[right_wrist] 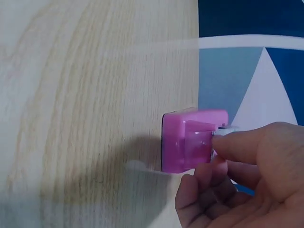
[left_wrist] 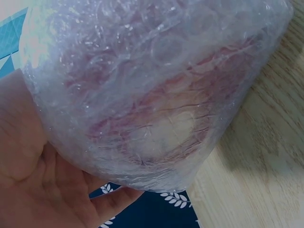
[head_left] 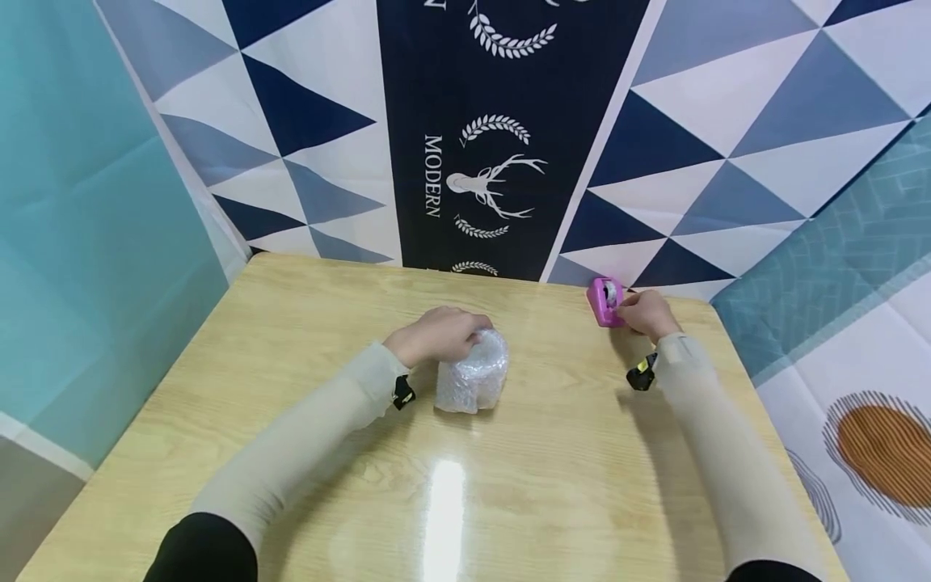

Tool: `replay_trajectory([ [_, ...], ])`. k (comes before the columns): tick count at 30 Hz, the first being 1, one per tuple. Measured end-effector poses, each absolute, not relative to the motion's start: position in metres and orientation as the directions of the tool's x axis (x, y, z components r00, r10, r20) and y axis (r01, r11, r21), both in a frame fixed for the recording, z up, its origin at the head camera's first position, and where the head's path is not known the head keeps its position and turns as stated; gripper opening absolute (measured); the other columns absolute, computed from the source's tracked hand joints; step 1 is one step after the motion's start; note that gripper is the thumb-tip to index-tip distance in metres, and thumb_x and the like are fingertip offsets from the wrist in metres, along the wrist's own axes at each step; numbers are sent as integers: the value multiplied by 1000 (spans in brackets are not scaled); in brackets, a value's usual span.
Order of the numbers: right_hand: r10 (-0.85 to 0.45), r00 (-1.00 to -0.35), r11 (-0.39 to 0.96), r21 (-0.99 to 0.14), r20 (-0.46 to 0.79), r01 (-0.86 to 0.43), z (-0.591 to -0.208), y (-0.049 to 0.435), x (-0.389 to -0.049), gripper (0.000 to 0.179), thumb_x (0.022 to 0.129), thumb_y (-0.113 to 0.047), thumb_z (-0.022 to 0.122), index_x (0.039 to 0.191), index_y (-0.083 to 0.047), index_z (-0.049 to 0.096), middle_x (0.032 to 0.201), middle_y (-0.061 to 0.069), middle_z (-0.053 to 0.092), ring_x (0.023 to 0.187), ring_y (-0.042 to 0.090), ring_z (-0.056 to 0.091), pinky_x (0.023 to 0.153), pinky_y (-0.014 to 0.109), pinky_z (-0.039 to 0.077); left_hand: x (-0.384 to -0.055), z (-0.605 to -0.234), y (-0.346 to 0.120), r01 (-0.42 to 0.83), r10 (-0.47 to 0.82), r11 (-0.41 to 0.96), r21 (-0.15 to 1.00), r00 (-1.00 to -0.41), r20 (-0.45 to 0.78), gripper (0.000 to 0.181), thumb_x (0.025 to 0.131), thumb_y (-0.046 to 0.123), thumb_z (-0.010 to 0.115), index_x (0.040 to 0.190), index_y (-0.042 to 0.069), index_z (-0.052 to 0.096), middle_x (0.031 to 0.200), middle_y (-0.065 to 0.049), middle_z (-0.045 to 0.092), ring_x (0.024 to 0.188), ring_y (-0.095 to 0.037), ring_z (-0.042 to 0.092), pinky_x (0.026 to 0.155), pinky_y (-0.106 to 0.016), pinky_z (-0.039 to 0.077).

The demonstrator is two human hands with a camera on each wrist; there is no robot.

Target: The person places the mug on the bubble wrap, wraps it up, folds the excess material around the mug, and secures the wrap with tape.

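Observation:
My left hand [head_left: 440, 333] grips the top of a rounded bundle of bubble wrap [head_left: 471, 384] standing on the table. In the left wrist view, something reddish with a pale patch shows through the clear bubble wrap [left_wrist: 166, 128], and the fingers curve around its edge. At the far right, my right hand [head_left: 647, 314] is at a pink tape dispenser [head_left: 602, 303] with a small whitish roll inside. In the right wrist view, the thumb and forefinger pinch at the front of the dispenser [right_wrist: 175, 142], where clear tape shows; the pinched bit is mostly hidden by the fingertips.
The light wooden table [head_left: 349, 485] ends at the back against a patterned cloth [head_left: 320, 105] with triangles and deer prints. The dispenser stands close to that back edge. A teal cloth [head_left: 87, 202] hangs at the left, and another printed cloth [head_left: 858, 364] at the right.

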State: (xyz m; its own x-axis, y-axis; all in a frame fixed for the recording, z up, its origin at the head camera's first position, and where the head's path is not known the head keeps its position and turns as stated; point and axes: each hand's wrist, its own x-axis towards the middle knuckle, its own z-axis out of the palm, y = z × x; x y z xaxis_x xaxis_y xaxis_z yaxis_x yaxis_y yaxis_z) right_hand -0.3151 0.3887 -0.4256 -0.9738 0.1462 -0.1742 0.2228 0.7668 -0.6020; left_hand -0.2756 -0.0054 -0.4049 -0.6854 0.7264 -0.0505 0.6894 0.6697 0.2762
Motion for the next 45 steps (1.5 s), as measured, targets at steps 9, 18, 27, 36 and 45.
replay_trajectory([
  [9,223,-908,498,-759,-355,420,-436,389,-325,36,100,-20,63,124,7,57,84,0,60,73,9,57,70,26,56,-276,-409,-7,702,732,661,266,-681,-23,34,104,15,55,137,13,64,133,-5,70,116,-23,69,105,-40,51],
  [18,289,-891,358,-824,-350,440,-428,368,-321,11,97,-9,58,93,0,63,60,-5,64,54,5,62,57,23,57,-276,-408,-4,711,741,650,270,-672,-14,34,104,14,55,137,12,64,132,-6,71,115,-24,69,104,-41,52],
  [27,233,-903,290,-860,-361,419,-427,361,-317,23,100,-13,53,115,4,54,80,-2,63,74,7,65,85,30,61,-276,-409,-6,706,737,653,274,-676,-13,34,105,16,55,138,13,63,134,-5,69,119,-24,68,106,-41,51],
  [36,249,-881,116,-890,-402,440,-432,360,-313,30,107,-20,49,127,2,51,82,0,63,77,8,65,82,26,60,-276,-408,-8,699,736,651,295,-677,-19,34,105,16,54,138,12,63,135,-6,69,121,-25,67,108,-42,50],
  [45,303,-860,21,-899,-411,437,-436,354,-314,24,107,-19,49,119,1,52,72,0,67,67,9,69,72,23,61,-276,-409,-8,694,730,657,294,-684,-15,34,105,16,54,138,13,63,135,-5,69,118,-23,68,107,-41,51],
])
